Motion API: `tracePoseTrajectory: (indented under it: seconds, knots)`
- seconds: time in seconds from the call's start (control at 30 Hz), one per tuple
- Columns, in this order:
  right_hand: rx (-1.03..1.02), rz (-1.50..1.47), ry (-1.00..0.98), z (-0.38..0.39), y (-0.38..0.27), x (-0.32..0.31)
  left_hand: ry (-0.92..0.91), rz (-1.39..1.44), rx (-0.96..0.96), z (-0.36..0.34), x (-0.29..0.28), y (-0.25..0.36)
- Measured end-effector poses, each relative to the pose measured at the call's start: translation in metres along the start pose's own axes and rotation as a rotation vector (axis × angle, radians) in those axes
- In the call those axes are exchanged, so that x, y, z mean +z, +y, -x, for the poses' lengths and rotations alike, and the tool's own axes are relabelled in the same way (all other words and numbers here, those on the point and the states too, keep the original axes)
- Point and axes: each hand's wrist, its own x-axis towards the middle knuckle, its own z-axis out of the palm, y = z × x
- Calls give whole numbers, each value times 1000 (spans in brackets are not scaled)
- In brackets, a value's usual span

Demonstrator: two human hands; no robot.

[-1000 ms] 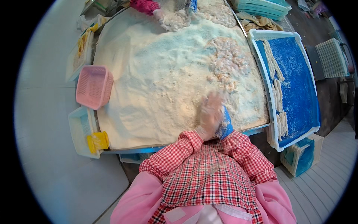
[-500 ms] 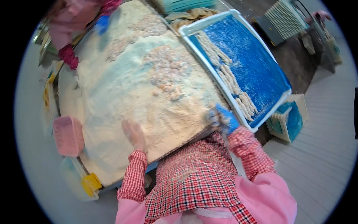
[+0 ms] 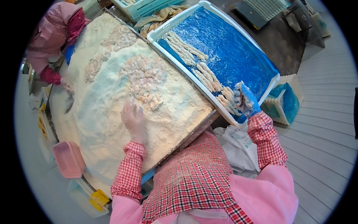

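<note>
Right hand [image 3: 246, 100] beside floured strips [image 3: 228, 101] in white tray [image 3: 179, 66]
Strips lie at its nine o'clock, running eleven-to-five; I cannot tell if it grips one. Left hand [image 3: 133, 119], farther, fingers parted over flour [image 3: 179, 123].

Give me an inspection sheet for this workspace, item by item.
Surface: table spread with pale powder.
Job's things: moist pinkish pieces on the powder; coated strips along one side of a blue-lined white tray.
Clutter: pink basket and yellow object at the table's left edge; white bag below the tray.
Hands: left hand open over the powder, contact unclear; right hand, blue-covered, by the nearest strips, grip unclear.
Cables: nothing seen.
Surroundings: another person across the table; grooved floor at right.
</note>
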Motion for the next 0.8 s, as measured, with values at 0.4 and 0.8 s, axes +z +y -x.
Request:
tracePoseTrajectory:
  seconds: [0.4,0.8]
  knots:
    - [403,-887,-419,-8,119,119,-23,-145,95,58,-10,29]
    - [361,-762,-457,26,175,168,-37,-232,261,33,50,78]
